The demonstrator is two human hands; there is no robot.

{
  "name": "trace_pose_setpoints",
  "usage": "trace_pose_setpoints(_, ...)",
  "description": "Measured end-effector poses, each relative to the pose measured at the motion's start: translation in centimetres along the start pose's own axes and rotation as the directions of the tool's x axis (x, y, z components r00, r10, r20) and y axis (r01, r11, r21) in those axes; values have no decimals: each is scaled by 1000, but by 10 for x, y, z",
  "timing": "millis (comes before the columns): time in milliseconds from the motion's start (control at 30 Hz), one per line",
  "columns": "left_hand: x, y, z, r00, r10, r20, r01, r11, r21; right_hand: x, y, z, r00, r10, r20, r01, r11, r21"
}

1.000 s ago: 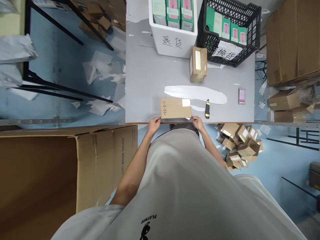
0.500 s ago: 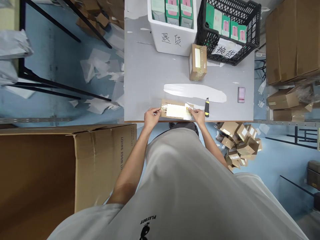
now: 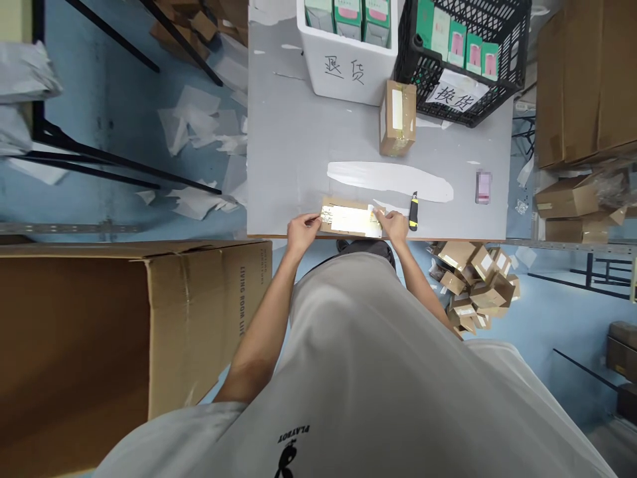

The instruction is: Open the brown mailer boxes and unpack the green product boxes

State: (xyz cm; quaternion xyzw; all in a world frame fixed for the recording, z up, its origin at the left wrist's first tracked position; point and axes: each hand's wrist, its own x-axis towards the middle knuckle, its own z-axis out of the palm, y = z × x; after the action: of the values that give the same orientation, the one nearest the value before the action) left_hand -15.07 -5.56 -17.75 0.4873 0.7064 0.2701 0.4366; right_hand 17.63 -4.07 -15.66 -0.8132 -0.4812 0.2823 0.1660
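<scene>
A small cardboard box (image 3: 338, 202) with a white label on its upper face lies at the front edge of the grey table (image 3: 283, 146). My left hand (image 3: 302, 232) grips its left end between thumb and fingers. At the right end, my right hand (image 3: 394, 226) pinches the box by the label's corner. Just right of that hand lies a black and yellow utility knife (image 3: 413, 212). Behind the box, a strip of white paper or film (image 3: 388, 180) is spread on the tabletop. Farther back stands a taped cardboard box (image 3: 398, 119) with a white label.
A white bin (image 3: 348, 73) and a black crate (image 3: 468, 106), both with green-and-pink boxes, stand at the table's back. A pink card-like item (image 3: 482, 186) lies right. A large open carton (image 3: 209, 318) is at my left; a pile of cardboard boxes (image 3: 478, 285) is at floor right.
The camera view has shifted slightly. Both hands keep their hold on the small box, whose label has turned or tilted a little.
</scene>
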Motion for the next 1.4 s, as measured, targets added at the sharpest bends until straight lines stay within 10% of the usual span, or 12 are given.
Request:
trace_pose_setpoints(367, -1, -4, 4, 1000, -21, -7, 21, 999, -36, 4, -3, -3, 999, 16, 50, -12, 997, -82)
trace_pose_setpoints(800, -3, -50, 15, 981, -151, 123, 162, 984, -81, -38, 66, 7, 946, -56, 321, 27, 995, 93)
trace_pose_setpoints(1400, 22, -30, 3, 989, -52, 138, 67, 992, -108, 6, 33, -4, 954, -85, 286, 28, 980, 199)
